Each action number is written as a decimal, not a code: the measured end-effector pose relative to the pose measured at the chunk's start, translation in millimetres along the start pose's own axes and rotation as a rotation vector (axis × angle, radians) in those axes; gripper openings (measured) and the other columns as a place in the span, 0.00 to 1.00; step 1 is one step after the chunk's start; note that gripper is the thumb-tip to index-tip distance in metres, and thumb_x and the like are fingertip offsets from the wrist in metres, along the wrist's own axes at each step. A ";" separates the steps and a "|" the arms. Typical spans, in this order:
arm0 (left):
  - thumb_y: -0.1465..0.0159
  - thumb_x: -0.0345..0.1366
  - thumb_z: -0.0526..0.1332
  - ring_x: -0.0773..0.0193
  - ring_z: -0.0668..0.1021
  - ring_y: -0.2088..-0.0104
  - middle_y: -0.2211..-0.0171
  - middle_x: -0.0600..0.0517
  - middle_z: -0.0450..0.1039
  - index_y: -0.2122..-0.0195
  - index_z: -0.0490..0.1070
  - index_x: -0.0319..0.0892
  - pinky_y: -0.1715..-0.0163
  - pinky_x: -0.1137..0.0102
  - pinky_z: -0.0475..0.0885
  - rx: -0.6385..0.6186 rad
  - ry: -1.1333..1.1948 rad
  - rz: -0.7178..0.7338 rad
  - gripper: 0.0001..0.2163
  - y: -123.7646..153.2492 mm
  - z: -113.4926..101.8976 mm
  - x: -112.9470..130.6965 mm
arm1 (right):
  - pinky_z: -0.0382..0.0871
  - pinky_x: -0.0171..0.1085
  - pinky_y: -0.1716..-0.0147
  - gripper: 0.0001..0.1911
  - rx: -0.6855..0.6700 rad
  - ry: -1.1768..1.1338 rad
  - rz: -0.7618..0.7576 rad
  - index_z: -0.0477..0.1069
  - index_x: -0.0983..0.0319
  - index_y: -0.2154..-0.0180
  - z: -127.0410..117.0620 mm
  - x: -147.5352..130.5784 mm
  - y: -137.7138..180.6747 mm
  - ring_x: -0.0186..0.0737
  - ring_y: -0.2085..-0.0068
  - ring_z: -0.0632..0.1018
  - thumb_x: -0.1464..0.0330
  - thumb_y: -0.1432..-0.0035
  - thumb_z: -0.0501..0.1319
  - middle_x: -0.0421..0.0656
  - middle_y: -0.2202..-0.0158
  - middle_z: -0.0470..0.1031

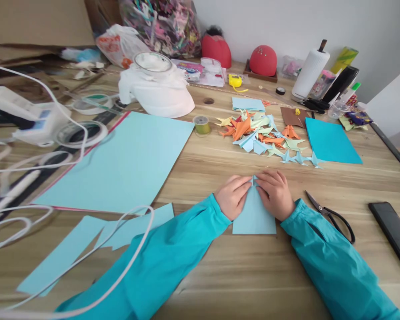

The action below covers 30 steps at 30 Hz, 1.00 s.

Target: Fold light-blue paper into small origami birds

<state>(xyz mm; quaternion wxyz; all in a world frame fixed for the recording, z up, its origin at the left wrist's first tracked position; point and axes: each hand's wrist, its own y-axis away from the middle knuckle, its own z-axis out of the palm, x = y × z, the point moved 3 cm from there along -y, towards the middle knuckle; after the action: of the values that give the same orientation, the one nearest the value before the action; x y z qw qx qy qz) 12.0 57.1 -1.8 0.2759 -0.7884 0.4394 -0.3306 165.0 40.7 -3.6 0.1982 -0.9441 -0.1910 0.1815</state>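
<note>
A small light blue paper [254, 218] lies on the wooden table [220, 178] in front of me, partly folded toward a point at its far end. My left hand [232, 196] presses its left fold with curled fingers. My right hand [276, 194] presses the right fold the same way. The fingertips of both hands meet at the paper's tip. Both sleeves are teal.
A pile of folded paper cranes [263, 135] lies beyond my hands. Scissors [331, 215] and a black phone [394, 235] rest at the right. A large light blue sheet [126, 164] and cut strips [96, 242] lie left. White cables [86, 266] cross the left side.
</note>
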 end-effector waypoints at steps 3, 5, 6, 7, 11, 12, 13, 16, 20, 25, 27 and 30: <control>0.39 0.25 0.53 0.58 0.73 0.60 0.59 0.39 0.74 0.59 0.71 0.31 0.60 0.62 0.75 -0.030 -0.019 0.028 0.10 0.5 0.8 0.3 | 0.53 0.48 0.46 0.12 0.007 0.054 -0.019 0.74 0.57 0.59 -2.1 -4.2 -1.4 0.45 0.48 0.68 0.71 0.41 0.55 0.42 0.54 0.75; 0.39 0.25 0.52 0.58 0.73 0.59 0.59 0.39 0.74 0.58 0.71 0.31 0.60 0.63 0.76 -0.048 -0.026 0.046 0.11 0.9 1.3 0.7 | 0.56 0.46 0.48 0.11 0.007 0.091 -0.012 0.75 0.59 0.60 -3.9 -5.8 -2.6 0.46 0.49 0.68 0.71 0.41 0.55 0.46 0.54 0.73; 0.39 0.25 0.52 0.58 0.73 0.59 0.59 0.39 0.74 0.58 0.70 0.31 0.60 0.63 0.76 -0.051 -0.029 0.051 0.11 1.1 1.4 0.8 | 0.58 0.45 0.51 0.11 0.000 0.105 -0.002 0.75 0.60 0.61 -4.5 -6.1 -3.1 0.46 0.51 0.68 0.71 0.42 0.55 0.47 0.56 0.73; 0.39 0.26 0.53 0.58 0.73 0.59 0.59 0.39 0.74 0.57 0.70 0.30 0.59 0.63 0.76 -0.050 -0.031 0.054 0.11 1.1 1.3 0.9 | 0.59 0.44 0.53 0.11 -0.012 0.114 0.010 0.75 0.60 0.61 -4.9 -6.0 -3.5 0.46 0.53 0.68 0.70 0.42 0.55 0.48 0.58 0.72; 0.38 0.25 0.53 0.59 0.73 0.59 0.60 0.40 0.74 0.57 0.70 0.31 0.60 0.63 0.76 -0.031 -0.034 0.066 0.11 0.6 1.0 -0.1 | 0.59 0.41 0.60 0.12 -0.066 0.120 0.036 0.75 0.59 0.59 -4.5 -4.4 -3.1 0.43 0.60 0.67 0.69 0.42 0.55 0.46 0.65 0.70; 0.38 0.25 0.53 0.59 0.73 0.60 0.60 0.41 0.75 0.58 0.71 0.32 0.60 0.64 0.76 -0.030 -0.030 0.075 0.10 0.5 1.1 -0.6 | 0.58 0.41 0.60 0.12 -0.070 0.124 0.036 0.74 0.59 0.58 -4.3 -4.2 -2.8 0.43 0.61 0.67 0.68 0.41 0.55 0.46 0.66 0.69; 0.38 0.25 0.52 0.60 0.73 0.60 0.60 0.41 0.75 0.59 0.71 0.33 0.61 0.64 0.76 -0.031 -0.026 0.085 0.10 0.3 1.2 -1.2 | 0.57 0.41 0.60 0.12 -0.072 0.130 0.035 0.74 0.59 0.58 -4.3 -4.0 -2.7 0.43 0.61 0.66 0.68 0.41 0.54 0.45 0.66 0.69; 0.38 0.25 0.51 0.61 0.74 0.62 0.62 0.42 0.76 0.63 0.72 0.33 0.63 0.65 0.77 -0.045 -0.011 0.108 0.10 0.0 2.0 -3.0 | 0.56 0.40 0.61 0.13 -0.075 0.166 0.025 0.74 0.59 0.57 -4.9 -4.3 -3.0 0.43 0.62 0.65 0.67 0.40 0.54 0.45 0.67 0.68; 0.37 0.26 0.51 0.61 0.74 0.63 0.63 0.43 0.76 0.64 0.73 0.34 0.64 0.66 0.77 -0.068 -0.006 0.100 0.10 -0.6 2.5 -3.8 | 0.54 0.41 0.62 0.14 -0.098 0.234 -0.004 0.73 0.59 0.56 -6.3 -5.3 -4.3 0.43 0.64 0.64 0.66 0.40 0.53 0.45 0.68 0.68; 0.37 0.27 0.52 0.60 0.73 0.60 0.62 0.43 0.76 0.64 0.73 0.33 0.61 0.65 0.77 -0.075 -0.030 0.092 0.10 -0.6 4.5 -0.5 | 0.53 0.40 0.65 0.14 -0.100 0.259 -0.007 0.72 0.60 0.57 -5.8 -7.4 -4.1 0.43 0.64 0.64 0.66 0.40 0.53 0.46 0.68 0.68; 0.38 0.27 0.52 0.59 0.73 0.59 0.62 0.42 0.76 0.64 0.73 0.32 0.60 0.64 0.76 -0.085 -0.043 0.091 0.10 0.1 6.3 1.3 | 0.53 0.40 0.66 0.13 -0.096 0.262 -0.005 0.72 0.60 0.57 -4.5 -8.2 -3.7 0.43 0.64 0.64 0.66 0.40 0.53 0.46 0.68 0.68; 0.37 0.28 0.52 0.58 0.73 0.60 0.60 0.41 0.76 0.65 0.73 0.33 0.60 0.63 0.76 -0.113 -0.060 0.066 0.10 1.4 8.8 2.7 | 0.54 0.39 0.67 0.13 -0.097 0.254 -0.010 0.73 0.61 0.58 -2.6 -6.7 -4.4 0.43 0.65 0.64 0.69 0.39 0.51 0.46 0.69 0.69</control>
<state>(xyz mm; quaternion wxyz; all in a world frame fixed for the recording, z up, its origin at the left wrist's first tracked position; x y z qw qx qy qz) 19.0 55.4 -7.6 0.2547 -0.7973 0.4747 -0.2723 159.1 40.7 2.4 0.1757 -0.9670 -0.1774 0.0503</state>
